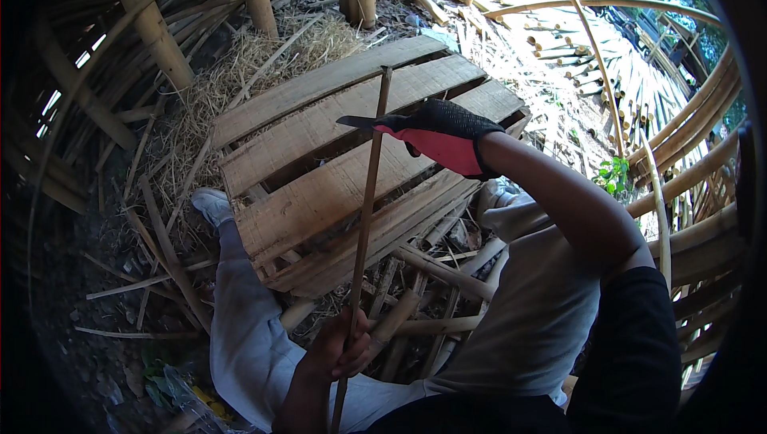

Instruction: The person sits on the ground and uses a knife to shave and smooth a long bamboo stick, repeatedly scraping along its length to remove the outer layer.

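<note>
My left hand (342, 344), bare, is wrapped round the lower part of a long thin bamboo strip (367, 202). The strip rises at a slight tilt over a wooden slatted crate (319, 182), its upper end above the far slats. My right hand (443, 132), in a black and red work glove, is closed round a knife whose handle is hidden in the glove. The dark knife blade (356, 121) points left and meets or crosses the strip in its upper part. From this view I cannot tell whether the edge presses into it.
My legs (519, 306) straddle the crate. Straw and shavings (232, 74) lie beyond it on the left. Bamboo posts (152, 22) stand at the far left, and cut bamboo poles (575, 54) lie stacked at the far right. Offcuts (447, 274) litter the ground between my legs.
</note>
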`<action>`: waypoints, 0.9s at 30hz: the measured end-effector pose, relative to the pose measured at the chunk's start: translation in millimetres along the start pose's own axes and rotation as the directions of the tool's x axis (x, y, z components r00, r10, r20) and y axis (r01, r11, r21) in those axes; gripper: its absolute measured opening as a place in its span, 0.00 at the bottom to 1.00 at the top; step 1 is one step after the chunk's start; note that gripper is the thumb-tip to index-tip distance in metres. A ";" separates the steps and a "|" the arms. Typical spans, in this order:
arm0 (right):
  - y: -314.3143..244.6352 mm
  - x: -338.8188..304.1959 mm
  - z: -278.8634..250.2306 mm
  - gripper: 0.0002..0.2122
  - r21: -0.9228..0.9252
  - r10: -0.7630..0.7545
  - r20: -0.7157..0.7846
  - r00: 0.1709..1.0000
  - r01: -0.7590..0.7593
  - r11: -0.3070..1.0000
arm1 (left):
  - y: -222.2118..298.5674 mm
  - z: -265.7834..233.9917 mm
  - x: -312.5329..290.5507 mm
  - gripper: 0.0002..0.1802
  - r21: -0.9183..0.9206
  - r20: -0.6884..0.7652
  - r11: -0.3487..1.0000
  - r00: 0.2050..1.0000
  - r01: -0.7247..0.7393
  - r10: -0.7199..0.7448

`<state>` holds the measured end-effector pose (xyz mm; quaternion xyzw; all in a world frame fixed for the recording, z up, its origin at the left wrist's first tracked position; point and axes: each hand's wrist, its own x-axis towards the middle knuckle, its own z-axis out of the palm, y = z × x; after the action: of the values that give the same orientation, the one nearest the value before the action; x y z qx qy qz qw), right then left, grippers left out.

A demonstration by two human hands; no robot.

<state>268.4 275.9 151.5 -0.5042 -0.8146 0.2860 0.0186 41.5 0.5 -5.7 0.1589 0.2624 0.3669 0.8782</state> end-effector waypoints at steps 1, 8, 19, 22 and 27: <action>-1.9 -3.8 1.7 0.25 -0.047 0.023 -0.106 0.994 -0.029 0.998 | -0.2 0.6 -0.4 0.25 -0.024 -0.011 1.000 1.000 -0.002 0.002; 48.0 -17.8 17.8 0.26 -0.158 0.011 -0.510 0.860 -0.106 0.982 | -3.1 8.4 5.4 0.23 0.015 -0.049 0.999 0.998 -0.036 0.036; 65.8 -8.9 39.7 0.25 -0.165 -0.051 -0.643 0.764 -0.074 0.984 | 6.7 12.9 14.5 0.20 0.113 -0.035 0.990 0.996 -0.078 0.083; 64.0 -8.5 42.0 0.25 -0.133 -0.003 -0.653 0.757 -0.111 0.985 | 10.4 20.0 19.2 0.19 0.114 -0.097 0.990 0.991 -0.078 0.089; 63.5 -6.6 43.4 0.27 -0.129 -0.015 -0.648 0.762 -0.091 0.987 | 25.2 24.3 23.5 0.20 0.136 -0.090 0.986 0.990 -0.093 0.106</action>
<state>309.3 271.8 86.1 -0.5883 -0.7672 0.0316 0.2537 55.3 32.6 17.8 0.2111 0.3201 0.3998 0.8326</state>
